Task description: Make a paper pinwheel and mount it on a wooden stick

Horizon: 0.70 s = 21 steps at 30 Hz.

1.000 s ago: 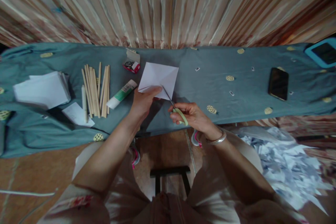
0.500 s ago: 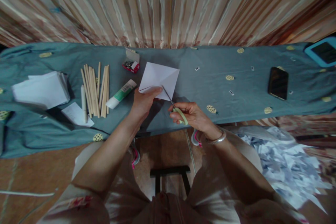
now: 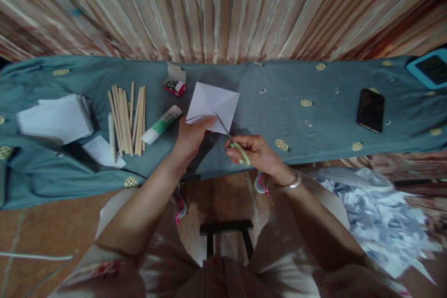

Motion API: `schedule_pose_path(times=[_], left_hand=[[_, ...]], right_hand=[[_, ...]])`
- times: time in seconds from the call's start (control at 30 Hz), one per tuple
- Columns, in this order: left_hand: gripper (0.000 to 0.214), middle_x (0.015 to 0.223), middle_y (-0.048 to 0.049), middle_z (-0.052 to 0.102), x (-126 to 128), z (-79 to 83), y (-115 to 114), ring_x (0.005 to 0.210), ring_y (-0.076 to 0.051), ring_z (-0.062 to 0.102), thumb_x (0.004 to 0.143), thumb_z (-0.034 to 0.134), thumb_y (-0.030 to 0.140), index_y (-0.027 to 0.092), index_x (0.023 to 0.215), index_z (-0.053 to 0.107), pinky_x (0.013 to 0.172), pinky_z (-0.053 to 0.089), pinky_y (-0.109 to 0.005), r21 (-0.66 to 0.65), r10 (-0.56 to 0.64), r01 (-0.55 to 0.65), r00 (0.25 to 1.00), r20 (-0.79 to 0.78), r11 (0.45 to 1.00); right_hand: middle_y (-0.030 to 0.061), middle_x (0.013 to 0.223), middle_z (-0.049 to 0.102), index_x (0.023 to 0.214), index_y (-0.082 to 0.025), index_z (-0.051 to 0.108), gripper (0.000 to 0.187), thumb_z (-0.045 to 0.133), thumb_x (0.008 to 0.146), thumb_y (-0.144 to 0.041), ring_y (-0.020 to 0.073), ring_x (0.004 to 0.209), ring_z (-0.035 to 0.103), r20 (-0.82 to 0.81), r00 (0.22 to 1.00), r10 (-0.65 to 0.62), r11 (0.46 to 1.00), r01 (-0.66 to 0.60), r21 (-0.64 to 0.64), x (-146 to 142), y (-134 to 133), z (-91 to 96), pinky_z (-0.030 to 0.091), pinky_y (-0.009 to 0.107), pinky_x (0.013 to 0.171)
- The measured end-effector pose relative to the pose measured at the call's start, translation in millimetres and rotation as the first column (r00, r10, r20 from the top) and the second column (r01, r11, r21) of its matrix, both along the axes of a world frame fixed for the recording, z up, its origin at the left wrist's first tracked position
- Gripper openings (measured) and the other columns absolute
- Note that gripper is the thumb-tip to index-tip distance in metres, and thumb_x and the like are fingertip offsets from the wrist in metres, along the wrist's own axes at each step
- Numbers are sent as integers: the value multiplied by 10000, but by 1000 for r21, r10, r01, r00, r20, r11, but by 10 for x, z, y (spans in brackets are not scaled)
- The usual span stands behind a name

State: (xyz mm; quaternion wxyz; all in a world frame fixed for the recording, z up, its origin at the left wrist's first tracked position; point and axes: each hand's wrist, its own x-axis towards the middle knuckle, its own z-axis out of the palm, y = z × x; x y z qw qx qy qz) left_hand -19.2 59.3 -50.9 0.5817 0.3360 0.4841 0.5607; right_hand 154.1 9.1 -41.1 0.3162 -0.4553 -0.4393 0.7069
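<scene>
Creased white paper [image 3: 217, 98] is over the cloth-covered surface [image 3: 279, 121], its lower-left edge pinched by left hand [image 3: 191, 139]. Right hand [image 3: 254, 150] grips green-handled scissors [image 3: 240, 149]: long axis runs up-left from that hand across the paper's lower-right part, tip just beside left thumb. Left hand's nearer the paper; blade gap: can't tell.
</scene>
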Motion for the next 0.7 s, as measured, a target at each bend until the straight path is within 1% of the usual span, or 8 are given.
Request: schedule_pose_path(times=[0.17, 0.33, 0.57, 0.7], left_hand=[[173, 796, -21, 727, -4, 3, -9, 710, -174, 652, 565, 804, 226, 202, 656, 658, 601, 518, -274, 1, 2, -2, 1000, -8, 1000], [195, 740, -7, 719, 4, 1, -6, 695, -182, 651, 543, 817, 239, 213, 645, 653, 587, 522, -270, -16, 8, -8, 1000, -8, 1000], [187, 764, -15, 732, 2, 0, -5, 690, -176, 657, 555, 814, 248, 207, 660, 665, 566, 520, -260, -11, 1, -1, 1000, -8, 1000], [169, 758, -16, 725, 3, -2, -6, 701, -174, 657, 563, 797, 241, 198, 639, 652, 589, 524, -265, 9, 2, -2, 1000, -5, 1000]], right_hand=[[-65, 573, 587, 771, -180, 662, 449, 872, 589, -533, 53, 488, 532, 6, 1000, 5, 1000, -5, 8, -14, 1, 38, 463, 181, 489], [-57, 596, 615, 778, -180, 669, 474, 885, 557, -540, 58, 487, 546, 17, 1000, -16, 1000, 16, 19, -17, -2, 14, 470, 184, 481], [-70, 545, 587, 754, -172, 657, 460, 878, 571, -532, 47, 467, 527, 28, 1000, -5, 999, 4, 37, -17, 7, 29, 443, 176, 468], [-66, 567, 603, 771, -177, 665, 463, 883, 559, -527, 52, 476, 537, 25, 1000, -12, 1000, 11, 22, -14, 5, 12, 448, 183, 473]])
